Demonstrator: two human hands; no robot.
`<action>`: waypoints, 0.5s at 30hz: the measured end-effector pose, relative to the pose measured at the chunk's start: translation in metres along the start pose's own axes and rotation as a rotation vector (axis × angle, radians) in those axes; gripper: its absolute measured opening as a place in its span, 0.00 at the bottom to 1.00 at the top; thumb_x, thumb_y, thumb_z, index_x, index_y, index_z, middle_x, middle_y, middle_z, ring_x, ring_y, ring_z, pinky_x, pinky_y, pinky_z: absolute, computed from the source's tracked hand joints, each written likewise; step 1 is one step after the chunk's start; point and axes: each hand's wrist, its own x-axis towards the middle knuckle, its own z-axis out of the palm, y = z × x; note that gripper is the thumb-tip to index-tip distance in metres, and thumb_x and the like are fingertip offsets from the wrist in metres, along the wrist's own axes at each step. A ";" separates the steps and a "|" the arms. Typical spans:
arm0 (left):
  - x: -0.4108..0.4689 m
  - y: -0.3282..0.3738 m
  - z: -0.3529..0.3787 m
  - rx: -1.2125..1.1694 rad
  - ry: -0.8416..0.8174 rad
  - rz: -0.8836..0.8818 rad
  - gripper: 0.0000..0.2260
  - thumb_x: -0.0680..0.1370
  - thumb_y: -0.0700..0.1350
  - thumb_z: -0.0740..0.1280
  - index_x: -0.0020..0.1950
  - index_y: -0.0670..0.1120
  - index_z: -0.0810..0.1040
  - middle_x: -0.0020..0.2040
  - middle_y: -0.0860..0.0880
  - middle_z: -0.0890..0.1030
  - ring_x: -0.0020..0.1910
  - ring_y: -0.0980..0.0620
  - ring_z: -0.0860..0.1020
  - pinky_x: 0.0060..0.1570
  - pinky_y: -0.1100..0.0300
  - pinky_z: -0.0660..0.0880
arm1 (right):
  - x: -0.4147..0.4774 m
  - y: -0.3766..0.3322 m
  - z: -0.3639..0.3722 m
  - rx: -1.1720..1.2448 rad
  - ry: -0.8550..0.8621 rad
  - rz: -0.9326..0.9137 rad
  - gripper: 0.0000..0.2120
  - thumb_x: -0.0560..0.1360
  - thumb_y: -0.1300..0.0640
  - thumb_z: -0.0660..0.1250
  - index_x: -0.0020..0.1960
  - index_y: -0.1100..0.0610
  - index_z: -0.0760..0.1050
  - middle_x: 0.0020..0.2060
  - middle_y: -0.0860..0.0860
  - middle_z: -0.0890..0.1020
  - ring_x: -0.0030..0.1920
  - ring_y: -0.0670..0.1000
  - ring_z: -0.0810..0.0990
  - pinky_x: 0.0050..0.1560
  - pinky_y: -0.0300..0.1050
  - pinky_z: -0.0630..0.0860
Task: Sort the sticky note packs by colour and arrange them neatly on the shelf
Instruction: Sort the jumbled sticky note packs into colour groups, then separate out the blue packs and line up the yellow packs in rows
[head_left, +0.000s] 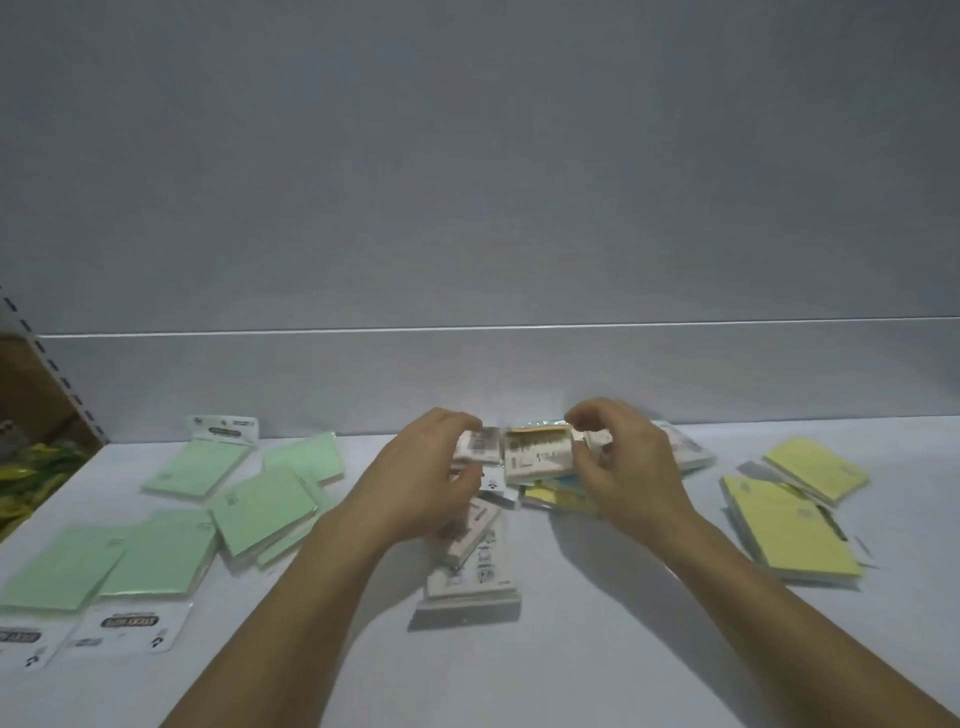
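Several green sticky note packs (156, 551) lie spread over the left of the white shelf (571, 649). Yellow packs (789, 525) lie in a small group at the right. In the middle a mixed pile (472, 566) of packs lies face down, showing white backs with print. My left hand (426, 478) pinches the end of a white-backed pack (480, 447) above the pile. My right hand (618, 462) grips the right end of another white-backed pack (535, 452), held beside the first. A yellow pack (550, 493) shows under my right hand.
The grey back wall of the shelf (467, 379) rises right behind the packs. At the far left a slotted upright (57, 374) borders a brown cardboard box and yellow-green items (31, 467) beyond the shelf's end.
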 end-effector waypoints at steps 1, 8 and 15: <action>0.003 0.004 0.006 0.001 0.004 -0.028 0.21 0.80 0.49 0.64 0.74 0.52 0.70 0.71 0.55 0.72 0.67 0.53 0.72 0.63 0.58 0.70 | 0.008 0.005 0.003 -0.038 -0.005 -0.011 0.13 0.73 0.65 0.69 0.56 0.53 0.79 0.50 0.47 0.80 0.53 0.51 0.78 0.56 0.51 0.77; 0.011 -0.005 0.029 -0.003 0.139 -0.145 0.20 0.79 0.50 0.65 0.71 0.52 0.72 0.69 0.55 0.73 0.68 0.53 0.70 0.67 0.52 0.71 | 0.037 0.019 0.019 -0.194 -0.280 0.040 0.21 0.76 0.59 0.67 0.69 0.50 0.75 0.64 0.47 0.79 0.66 0.51 0.72 0.66 0.49 0.69; 0.009 0.002 0.057 0.133 0.057 -0.194 0.25 0.78 0.54 0.63 0.76 0.57 0.64 0.75 0.53 0.67 0.73 0.49 0.66 0.68 0.48 0.69 | 0.035 0.024 0.027 -0.222 -0.204 0.006 0.12 0.77 0.58 0.66 0.58 0.49 0.79 0.53 0.45 0.83 0.57 0.52 0.76 0.56 0.52 0.72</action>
